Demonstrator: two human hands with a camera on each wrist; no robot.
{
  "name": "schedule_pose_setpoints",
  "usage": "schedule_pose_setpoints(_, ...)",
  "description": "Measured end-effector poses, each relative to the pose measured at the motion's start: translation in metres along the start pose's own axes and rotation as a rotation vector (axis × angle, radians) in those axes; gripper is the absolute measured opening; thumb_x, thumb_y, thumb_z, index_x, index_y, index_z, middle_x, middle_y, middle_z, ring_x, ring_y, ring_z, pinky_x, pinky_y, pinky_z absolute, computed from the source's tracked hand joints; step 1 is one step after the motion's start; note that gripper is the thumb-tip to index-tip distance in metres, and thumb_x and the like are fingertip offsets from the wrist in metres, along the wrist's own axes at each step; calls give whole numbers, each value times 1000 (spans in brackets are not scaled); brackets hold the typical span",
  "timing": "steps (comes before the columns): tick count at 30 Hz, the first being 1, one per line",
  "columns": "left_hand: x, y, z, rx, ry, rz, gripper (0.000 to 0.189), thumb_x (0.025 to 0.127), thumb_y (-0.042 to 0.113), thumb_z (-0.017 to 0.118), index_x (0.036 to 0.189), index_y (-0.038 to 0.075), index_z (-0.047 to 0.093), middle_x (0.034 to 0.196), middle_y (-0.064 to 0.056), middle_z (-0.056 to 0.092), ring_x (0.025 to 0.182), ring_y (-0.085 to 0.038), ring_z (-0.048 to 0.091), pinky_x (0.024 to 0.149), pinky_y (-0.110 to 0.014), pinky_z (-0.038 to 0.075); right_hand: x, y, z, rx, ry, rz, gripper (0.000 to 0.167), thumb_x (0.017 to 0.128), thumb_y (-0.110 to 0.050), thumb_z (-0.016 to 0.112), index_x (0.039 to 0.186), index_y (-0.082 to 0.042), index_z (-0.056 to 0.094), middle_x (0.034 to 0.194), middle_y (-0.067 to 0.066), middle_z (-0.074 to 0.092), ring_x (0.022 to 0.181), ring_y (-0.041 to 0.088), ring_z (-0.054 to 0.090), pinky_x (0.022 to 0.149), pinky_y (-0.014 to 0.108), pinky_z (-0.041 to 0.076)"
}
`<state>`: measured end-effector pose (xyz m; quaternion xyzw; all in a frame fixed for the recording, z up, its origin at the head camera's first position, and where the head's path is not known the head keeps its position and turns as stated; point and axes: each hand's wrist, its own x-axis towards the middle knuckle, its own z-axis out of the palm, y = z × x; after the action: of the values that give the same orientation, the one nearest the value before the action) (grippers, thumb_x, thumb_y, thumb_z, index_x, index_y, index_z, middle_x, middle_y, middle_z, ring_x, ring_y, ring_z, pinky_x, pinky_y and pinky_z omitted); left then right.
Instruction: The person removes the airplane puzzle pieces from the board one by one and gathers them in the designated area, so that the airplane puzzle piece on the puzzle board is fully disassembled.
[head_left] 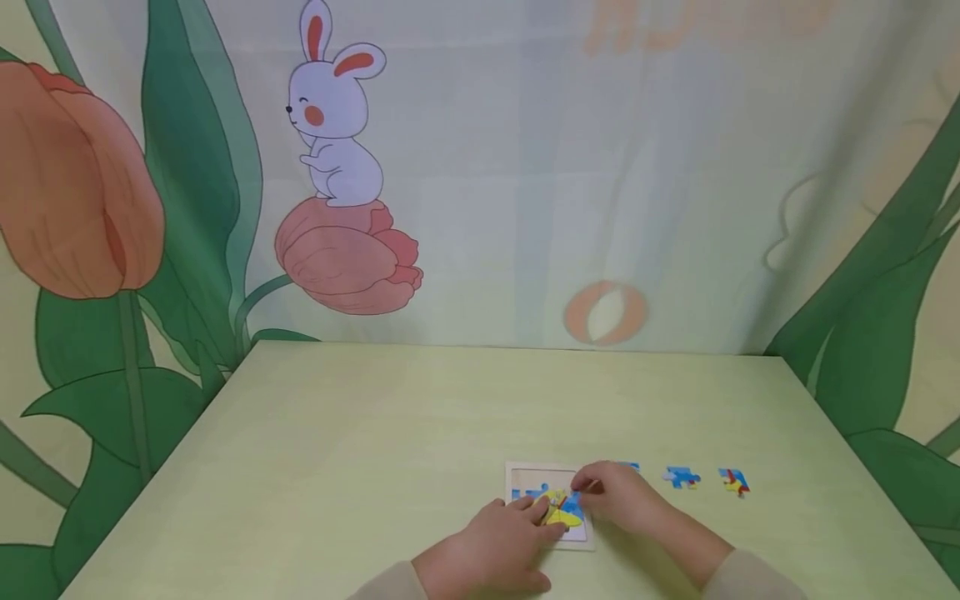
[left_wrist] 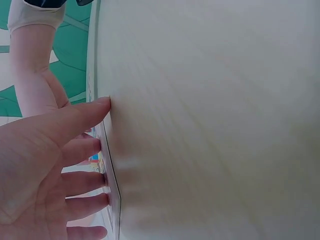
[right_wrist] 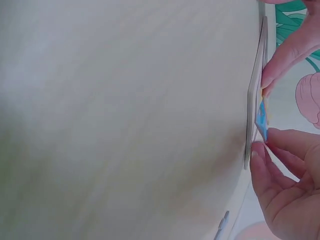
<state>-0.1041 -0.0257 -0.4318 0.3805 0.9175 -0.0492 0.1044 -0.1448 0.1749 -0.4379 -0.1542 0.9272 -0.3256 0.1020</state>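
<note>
A small square puzzle tray [head_left: 508, 479] with a pale wooden rim lies near the table's front. Blue and yellow jigsaw pieces cover its lower part, and bare wood shows at its upper left. My left hand [head_left: 498, 542] rests on it with fingers spread, their tips over the pieces. In the left wrist view the thumb [left_wrist: 85, 114] stands apart from the other fingers. At the tray's right side my right hand [head_left: 618, 496] pinches a blue puzzle piece [right_wrist: 260, 120] between thumb and fingertips. That piece is tilted above the tray's edge in the right wrist view.
Right of the tray lie two loose puzzle pieces, one blue and white [head_left: 681, 477], one blue, red and yellow [head_left: 733, 481]. Another blue piece [head_left: 632, 466] is partly hidden behind the right hand. A printed curtain [head_left: 480, 167] hangs behind the table [head_left: 337, 433].
</note>
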Motion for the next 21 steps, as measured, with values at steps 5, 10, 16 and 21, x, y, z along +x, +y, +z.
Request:
schedule_pose_setpoints(5, 1, -1, 0, -11, -9, 2, 63, 80, 58, 60, 137, 34, 46, 145, 0, 38, 129, -20, 39, 90, -46, 44, 1, 4, 0, 57, -1, -23, 4, 84, -6, 67, 87, -9, 67, 80, -5, 62, 76, 13, 54, 75, 36, 46)
schedule_pose_setpoints(10, 1, 0, -2, -23, -10, 11, 63, 80, 57, 62, 137, 33, 47, 144, 0, 39, 128, -20, 40, 90, -45, 44, 3, 11, 1, 162, -21, 15, 4, 85, -4, 65, 88, -7, 66, 81, -2, 62, 76, 14, 54, 71, 30, 48)
schedule_pose_setpoints(16, 1, 0, -3, -26, -7, 9, 65, 79, 57, 63, 137, 31, 46, 144, 2, 39, 128, -20, 41, 89, -44, 44, 5, 14, 1, 239, -40, 31, 4, 86, -3, 63, 88, -5, 66, 80, 0, 62, 74, 15, 54, 64, 25, 48)
schedule_pose_setpoints(21, 1, 1, -3, -16, -5, -1, 65, 78, 57, 63, 135, 30, 48, 143, 1, 40, 127, -20, 42, 89, -44, 45, 4, 13, 1, 262, -53, 21, 4, 86, -2, 63, 90, -3, 66, 80, 1, 62, 73, 15, 54, 65, 24, 49)
